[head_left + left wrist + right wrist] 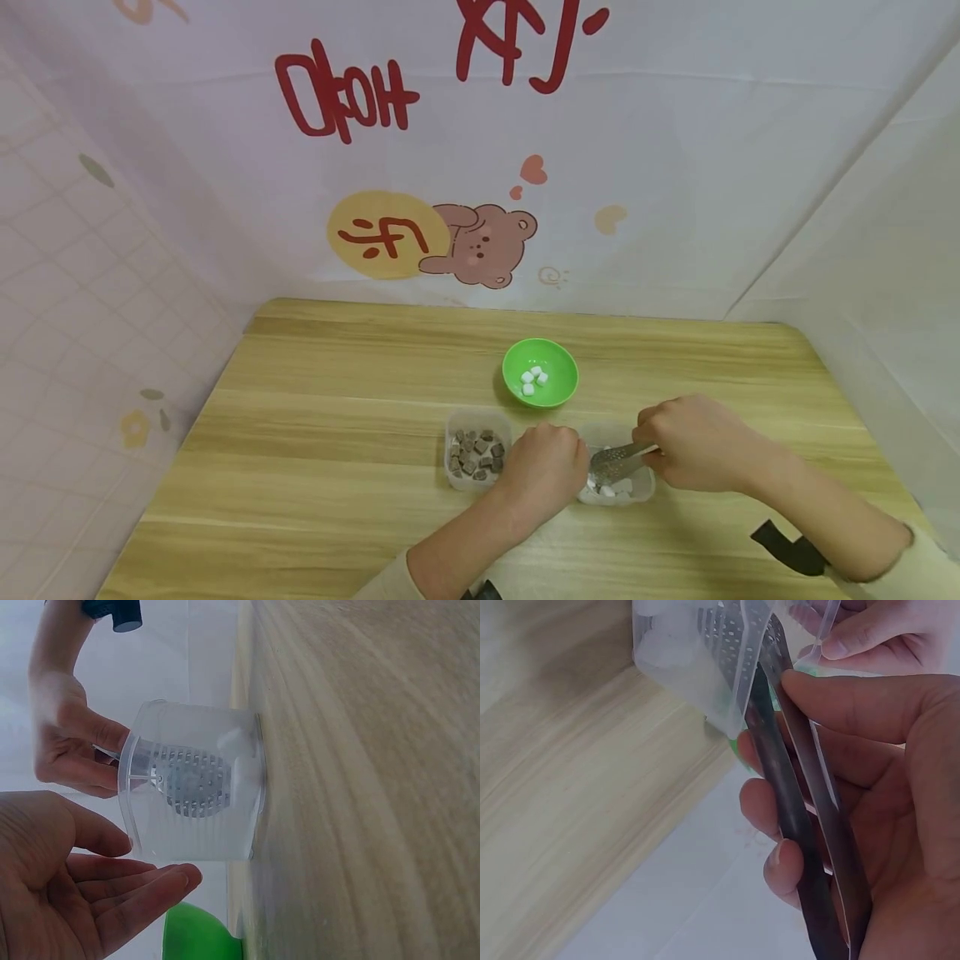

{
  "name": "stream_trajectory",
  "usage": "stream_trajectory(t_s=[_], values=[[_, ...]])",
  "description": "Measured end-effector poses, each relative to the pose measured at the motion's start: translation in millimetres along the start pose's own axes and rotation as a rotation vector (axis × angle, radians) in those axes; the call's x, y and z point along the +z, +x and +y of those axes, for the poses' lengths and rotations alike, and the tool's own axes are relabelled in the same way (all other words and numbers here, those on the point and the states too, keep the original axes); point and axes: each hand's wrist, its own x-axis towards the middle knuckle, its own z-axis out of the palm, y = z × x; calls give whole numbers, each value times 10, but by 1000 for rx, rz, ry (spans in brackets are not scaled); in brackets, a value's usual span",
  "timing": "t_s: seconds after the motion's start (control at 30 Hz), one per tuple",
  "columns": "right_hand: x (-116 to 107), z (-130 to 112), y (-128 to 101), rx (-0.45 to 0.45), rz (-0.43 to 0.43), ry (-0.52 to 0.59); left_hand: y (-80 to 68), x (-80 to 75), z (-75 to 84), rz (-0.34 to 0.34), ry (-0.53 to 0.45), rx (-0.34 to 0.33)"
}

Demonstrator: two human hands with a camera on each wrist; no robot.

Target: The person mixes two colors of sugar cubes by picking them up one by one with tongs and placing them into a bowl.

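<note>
My right hand (701,442) grips metal tongs (802,772) around both arms, as the right wrist view shows. The tongs' perforated heads (191,780) are down inside a clear plastic container (637,492), among white cube-like pieces (607,491). Whether a piece sits between the heads cannot be made out. At the container's left side, my left hand (546,471) holds its rim, thumb tip at the edge and fingers along the outer wall. A green bowl (566,387) behind holds several white cubes (528,389).
A second clear container (450,479) with several grey-brown, stone-like chunks (471,458) stands left of the left hand. Everything sits on a wood-grain table (315,442). A printed white cloth (660,167) rises behind the table's back edge.
</note>
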Motion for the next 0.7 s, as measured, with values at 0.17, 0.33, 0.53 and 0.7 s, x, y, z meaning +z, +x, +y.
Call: stream_trajectory(t_s=[0.17, 0.33, 0.53, 0.7], values=[[27, 43, -72, -20, 77, 4, 4, 6, 0, 1, -6, 4], [5, 96, -153, -27, 157, 33, 14, 13, -4, -10, -18, -13], [-67, 141, -244, -1, 252, 43, 11, 7, -2, -11, -16, -11], [-178, 185, -252, 14, 347, 37, 13, 5, -3, -7, -6, -5]])
